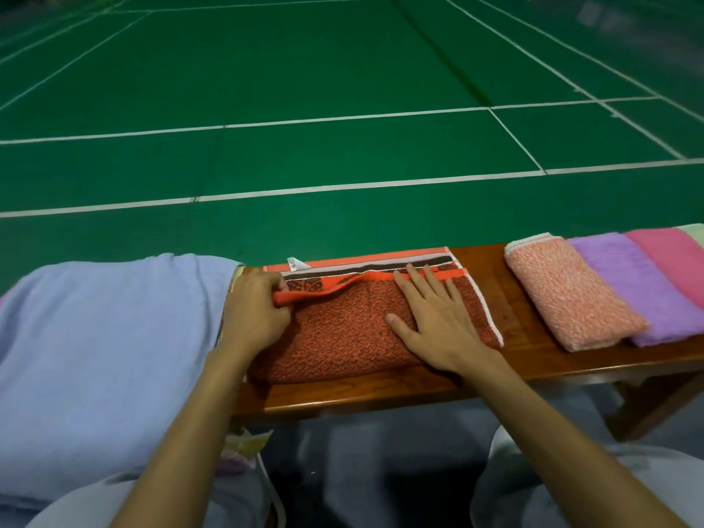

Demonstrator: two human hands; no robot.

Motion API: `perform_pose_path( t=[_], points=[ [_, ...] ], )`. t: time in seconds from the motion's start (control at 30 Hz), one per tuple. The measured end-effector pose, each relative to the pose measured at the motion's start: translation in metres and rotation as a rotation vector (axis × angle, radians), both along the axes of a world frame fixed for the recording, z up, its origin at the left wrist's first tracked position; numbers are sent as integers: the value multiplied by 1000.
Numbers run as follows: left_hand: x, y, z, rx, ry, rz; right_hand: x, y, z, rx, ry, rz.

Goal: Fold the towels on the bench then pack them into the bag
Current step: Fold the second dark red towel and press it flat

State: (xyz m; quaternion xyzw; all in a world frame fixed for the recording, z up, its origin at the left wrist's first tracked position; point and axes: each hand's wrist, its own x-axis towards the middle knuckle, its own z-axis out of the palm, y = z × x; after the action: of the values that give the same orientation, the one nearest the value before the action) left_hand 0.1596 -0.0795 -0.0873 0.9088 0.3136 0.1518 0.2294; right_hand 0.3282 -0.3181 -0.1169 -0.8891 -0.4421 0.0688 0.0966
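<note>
Pale green folded towel (695, 232) at the glossy brown wooden bench's (525, 329) right end runs off the picture's edge.

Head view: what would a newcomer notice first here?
The orange towel on the bench, the left hand pinching its folded edge and the right hand pressing flat on it. A big pale blue cloth lies at left; a folded peach towel, purple towel and pink towel line up at right, green court behind.

orange-black speckled towel (343, 337), lavender towel (640, 283), green floor (304, 70)
</note>
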Motion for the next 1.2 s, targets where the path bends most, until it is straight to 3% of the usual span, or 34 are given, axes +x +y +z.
perform_pose_path(
  t=[0.07,0.17,0.23,0.37,0.47,0.77,0.9,1.1,1.2],
  points=[
    [-2,-7,4,14,-123,37,1,-4,1,9,6,6],
    [-1,-29,9,177,-257,256,2,-6,3,61,-16,35],
    [5,-49,11,297,-268,141,3,-4,4,124,-59,67],
    [18,-73,-21,327,21,-295,-2,4,-1,122,-83,143],
    [19,-70,-45,281,240,-295,-5,6,-11,34,-86,146],
    [5,-33,-52,242,278,-125,43,-30,-12,-93,-61,-190],
    [5,-32,-53,251,285,-115,48,-39,-11,-83,-17,-210],
    [10,-46,-39,217,210,-146,42,-39,1,128,-126,-466],
    [19,-66,-35,233,173,-245,45,-37,12,209,51,-563]
  ],
)
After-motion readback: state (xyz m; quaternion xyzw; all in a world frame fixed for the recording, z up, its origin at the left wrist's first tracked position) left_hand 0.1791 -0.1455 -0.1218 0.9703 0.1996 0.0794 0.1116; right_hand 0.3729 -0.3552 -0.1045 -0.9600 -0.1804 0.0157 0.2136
